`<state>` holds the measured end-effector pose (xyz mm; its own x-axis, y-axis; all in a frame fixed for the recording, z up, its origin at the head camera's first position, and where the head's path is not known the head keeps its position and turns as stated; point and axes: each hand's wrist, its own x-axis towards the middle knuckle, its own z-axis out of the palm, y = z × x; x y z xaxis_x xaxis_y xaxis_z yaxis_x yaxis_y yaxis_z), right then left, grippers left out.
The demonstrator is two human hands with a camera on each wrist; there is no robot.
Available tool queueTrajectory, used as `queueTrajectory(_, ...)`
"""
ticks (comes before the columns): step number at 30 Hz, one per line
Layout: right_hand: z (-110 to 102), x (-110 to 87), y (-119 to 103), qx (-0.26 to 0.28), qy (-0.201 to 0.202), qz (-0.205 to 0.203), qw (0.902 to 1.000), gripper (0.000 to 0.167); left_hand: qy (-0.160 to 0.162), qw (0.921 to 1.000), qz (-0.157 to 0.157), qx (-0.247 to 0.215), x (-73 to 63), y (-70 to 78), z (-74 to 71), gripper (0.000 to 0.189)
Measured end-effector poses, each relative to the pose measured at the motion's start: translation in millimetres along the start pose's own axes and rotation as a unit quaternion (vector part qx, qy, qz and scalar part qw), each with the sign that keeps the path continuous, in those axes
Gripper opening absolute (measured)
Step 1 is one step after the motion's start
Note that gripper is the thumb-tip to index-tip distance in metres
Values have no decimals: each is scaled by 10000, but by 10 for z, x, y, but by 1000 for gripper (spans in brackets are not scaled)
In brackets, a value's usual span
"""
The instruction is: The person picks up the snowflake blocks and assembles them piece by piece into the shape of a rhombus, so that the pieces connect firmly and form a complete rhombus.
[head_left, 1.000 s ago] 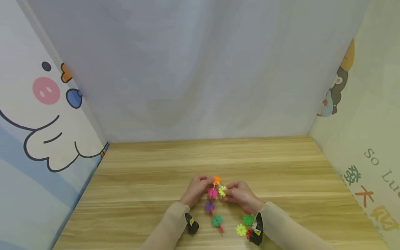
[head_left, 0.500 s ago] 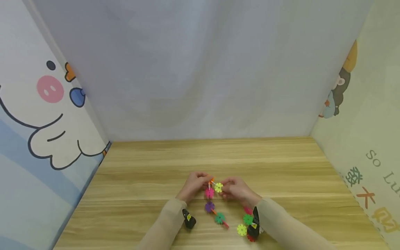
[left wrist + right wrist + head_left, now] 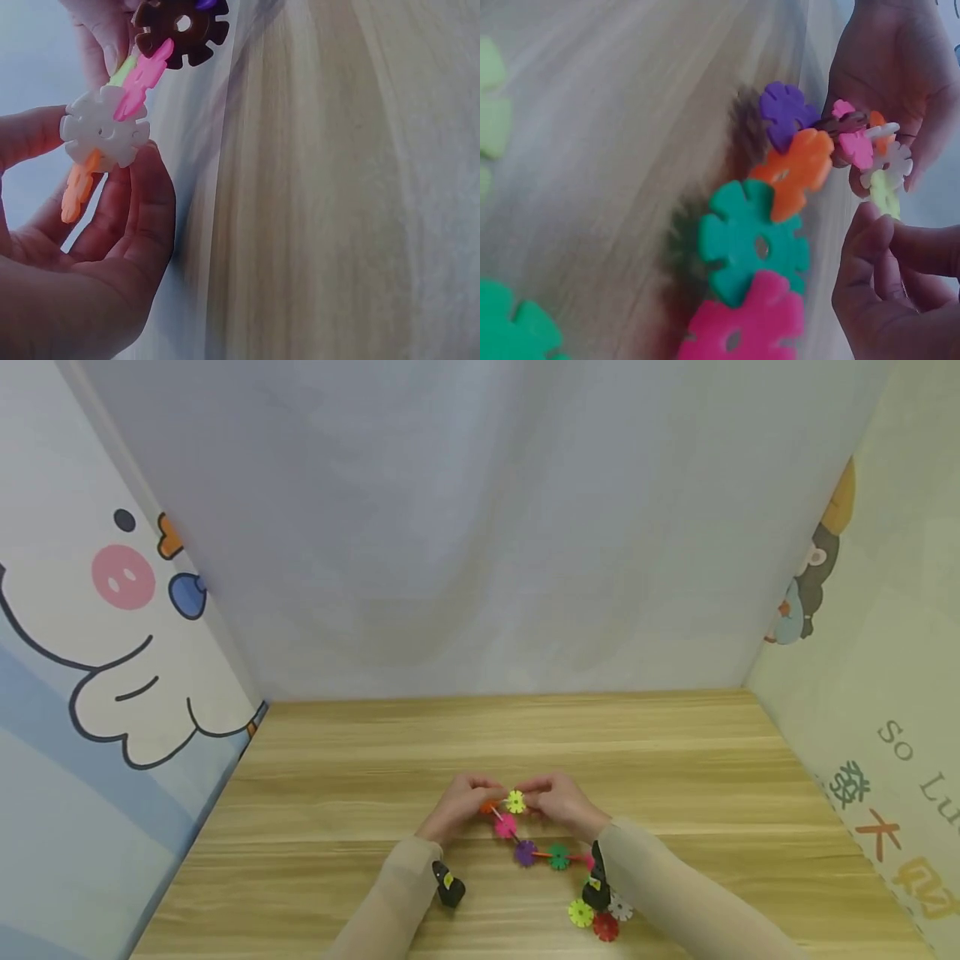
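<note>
A chain of interlocking plastic snowflake discs runs between and below the two hands. My left hand pinches its upper end, at a white disc with an orange disc slotted into it. My right hand pinches a yellow disc, which touches the white one; whether it is slotted in, I cannot tell. From there the chain goes through a pink disc, a brown disc, a purple disc, another orange disc, a green disc and a deep-pink disc.
Loose discs lie by my right wrist: a yellow-green disc, a red disc and a white disc. A green one shows in the right wrist view. The wooden table ends at a pale curtain behind.
The chain's hanging end has swung to the right, toward my right wrist. Both hands have shifted slightly left, and the yellow disc has come up closer to my left fingers.
</note>
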<state>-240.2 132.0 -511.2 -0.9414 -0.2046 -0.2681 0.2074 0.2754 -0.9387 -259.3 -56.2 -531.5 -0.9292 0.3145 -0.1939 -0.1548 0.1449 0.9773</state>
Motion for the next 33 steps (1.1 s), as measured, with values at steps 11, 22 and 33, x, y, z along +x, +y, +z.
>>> queueTrajectory(11,-8,0,-55,-343,-57,-260,9991,17,-16,9995,26,330,-13,3,-13,19)
queueTrajectory(22,-488,-168,-28,-1368,-42,-740,9878,18,108,9995,28,305,-24,-67,-4,16)
queueTrajectory(33,-916,-432,88,-2074,-485,-1233,9692,19,148,9995,16,292,-24,-96,-13,18)
